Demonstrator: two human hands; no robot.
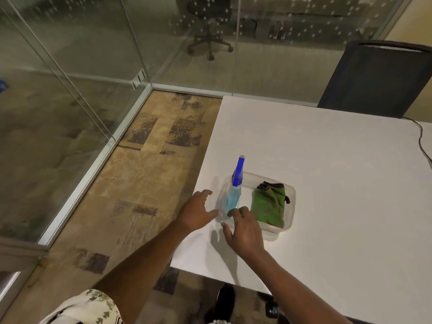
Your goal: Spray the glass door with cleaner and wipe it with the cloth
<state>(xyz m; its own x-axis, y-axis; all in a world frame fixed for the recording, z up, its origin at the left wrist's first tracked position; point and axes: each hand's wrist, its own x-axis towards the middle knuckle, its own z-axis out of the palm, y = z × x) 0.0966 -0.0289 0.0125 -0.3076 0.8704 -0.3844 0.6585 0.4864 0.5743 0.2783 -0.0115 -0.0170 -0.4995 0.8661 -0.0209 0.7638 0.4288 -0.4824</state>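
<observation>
A clear spray bottle (234, 195) with blue liquid and a blue trigger head stands upright in a clear plastic tray (289, 206) on the white table (327, 160). A folded green cloth (268, 204) lies in the tray to the bottle's right. My left hand (197, 212) hovers just left of the bottle, fingers spread, holding nothing. My right hand (243, 230) is at the tray's near edge, fingers apart, fingertips close to the bottle's base. The glass door (60, 94) and glass walls stand at the left and far side.
A dark office chair (378, 78) sits at the table's far right, and a black cable (420, 139) runs along the right edge. Patterned carpet (145, 178) lies between the table and the glass. Another chair (210, 38) shows behind the glass.
</observation>
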